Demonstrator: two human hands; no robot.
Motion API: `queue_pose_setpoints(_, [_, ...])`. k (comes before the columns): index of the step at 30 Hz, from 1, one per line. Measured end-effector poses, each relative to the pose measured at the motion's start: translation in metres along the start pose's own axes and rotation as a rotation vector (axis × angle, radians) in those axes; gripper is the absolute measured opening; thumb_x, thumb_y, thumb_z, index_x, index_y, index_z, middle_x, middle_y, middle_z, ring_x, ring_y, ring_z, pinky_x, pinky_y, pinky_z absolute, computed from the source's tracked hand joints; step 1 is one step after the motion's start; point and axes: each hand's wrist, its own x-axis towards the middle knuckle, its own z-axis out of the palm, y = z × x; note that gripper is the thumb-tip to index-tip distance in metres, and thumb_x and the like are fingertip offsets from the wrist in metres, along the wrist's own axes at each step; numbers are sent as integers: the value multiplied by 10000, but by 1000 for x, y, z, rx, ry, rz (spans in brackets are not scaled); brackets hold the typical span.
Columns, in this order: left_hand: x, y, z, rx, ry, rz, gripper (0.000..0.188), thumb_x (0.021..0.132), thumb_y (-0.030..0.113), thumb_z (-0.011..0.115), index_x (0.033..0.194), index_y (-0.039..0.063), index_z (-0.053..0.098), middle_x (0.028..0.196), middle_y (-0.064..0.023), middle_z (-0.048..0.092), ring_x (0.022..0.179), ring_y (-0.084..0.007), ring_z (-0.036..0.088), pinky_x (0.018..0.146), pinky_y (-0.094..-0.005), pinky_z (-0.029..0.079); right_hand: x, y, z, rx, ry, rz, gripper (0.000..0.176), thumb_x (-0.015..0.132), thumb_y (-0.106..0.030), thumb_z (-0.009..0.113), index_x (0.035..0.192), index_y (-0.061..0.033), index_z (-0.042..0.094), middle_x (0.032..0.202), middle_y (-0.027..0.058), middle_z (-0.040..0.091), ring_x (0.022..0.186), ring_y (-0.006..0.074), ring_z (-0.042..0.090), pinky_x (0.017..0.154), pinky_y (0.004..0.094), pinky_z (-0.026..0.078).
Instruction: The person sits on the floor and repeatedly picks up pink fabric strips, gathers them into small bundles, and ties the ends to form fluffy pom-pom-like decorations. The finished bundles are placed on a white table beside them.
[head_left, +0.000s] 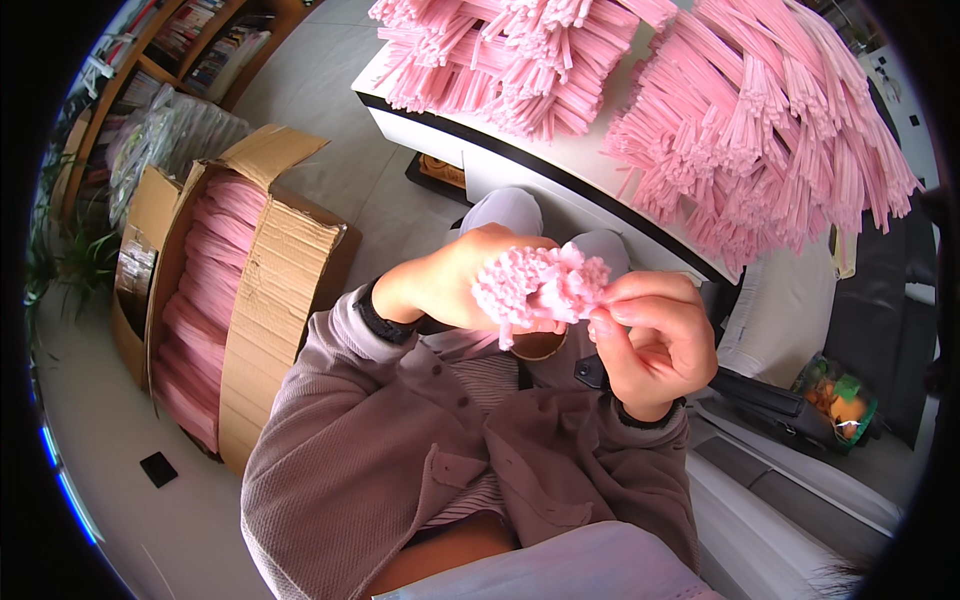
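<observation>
My left hand (469, 281) grips a bundle of fuzzy pink stems (536, 289), apparently chenille stems, whose ends face up toward me. The ends form a knobbly cluster, and one short stem dangles lower on its left side. Thumb and fingertips of my right hand (660, 337) pinch together at the right edge of this cluster. What exactly lies between those fingertips is too small to tell. Most of the bundle's length is hidden beneath its ends and my left hand. Under the bundle, a round brown-rimmed object (541, 345) shows in part near my lap.
Ahead, a white table (480, 142) with a black edge band carries large piles of pink stem bundles (525, 67) (750, 127). An opened cardboard box (277, 322) full of pink stems (214, 285) stands at left, near a bookshelf (154, 67). A bag with orange and green contents (840, 405) lies right.
</observation>
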Motion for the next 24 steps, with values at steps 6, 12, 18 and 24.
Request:
queue_pose_setpoints(6, [-3, 1, 3, 33, -19, 85, 396, 669, 83, 764, 997, -8, 560, 896, -67, 617, 773, -124, 574, 702, -261, 454, -1, -10, -6, -217, -139, -132, 385, 603, 100, 666, 959, -48, 645, 874, 85, 582, 635, 158, 571, 536, 242, 458])
queue_pose_setpoints(12, [-7, 5, 8, 30, -13, 59, 401, 669, 89, 765, 1002, -11, 565, 917, -70, 621, 800, -127, 582, 720, -264, 457, -6, -12, -3, -108, -88, -115, 350, 613, 105, 682, 932, -24, 614, 875, 94, 587, 649, 155, 580, 553, 243, 476])
queue_pose_setpoints(18, [-8, 6, 9, 9, -27, 115, 364, 682, 87, 751, 976, -18, 562, 829, -73, 623, 709, -154, 588, 651, -270, 453, -13, -13, 3, 102, 15, -7, 359, 630, 104, 708, 950, 12, 573, 823, 106, 597, 661, 152, 583, 552, 238, 477])
queue_pose_setpoints(24, [-7, 1, 8, -1, -61, 189, 352, 691, 94, 739, 969, -26, 558, 784, -86, 613, 649, -196, 587, 593, -279, 441, -11, -20, -2, -132, -59, -44, 312, 624, 116, 686, 910, 9, 618, 795, 94, 601, 637, 158, 581, 533, 239, 465])
